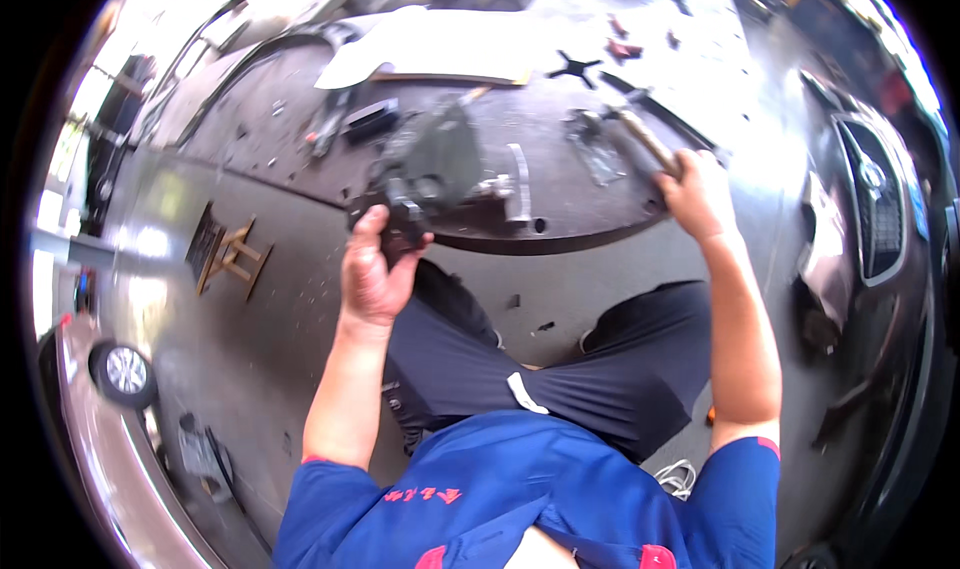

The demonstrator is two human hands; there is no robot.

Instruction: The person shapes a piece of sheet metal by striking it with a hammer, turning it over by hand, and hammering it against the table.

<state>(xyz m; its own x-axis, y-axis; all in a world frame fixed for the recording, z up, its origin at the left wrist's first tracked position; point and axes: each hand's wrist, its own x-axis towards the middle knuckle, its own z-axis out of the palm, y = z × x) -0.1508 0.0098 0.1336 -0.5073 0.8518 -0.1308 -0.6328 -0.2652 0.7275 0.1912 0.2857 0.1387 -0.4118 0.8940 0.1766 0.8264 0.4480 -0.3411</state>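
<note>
Closed around the near end of a dark metal-looking part [402, 209], my left hand [372, 274] is at the table's front edge. A broad dark grey-green piece [445, 154] adjoins that part; whether they are joined, I cannot tell. My right hand [695, 194] grips the tan handle of a hammer [648, 139], raised at the right side of the table; its head is blurred. Just left of the hammer lies a clear plastic bag [600, 149] with small contents. A pale curved strip [519, 181] and small metal fittings [490, 187] lie between my hands.
The dark round-edged table [590, 241] bears a white sheet [430, 44], a black box-shaped block [370, 119], a black cross-shaped piece [575, 69] and small red parts [625, 49]. A wooden stool [238, 254] stands left. Cars flank me: one bumper [880, 199] right, a wheel [125, 371] left.
</note>
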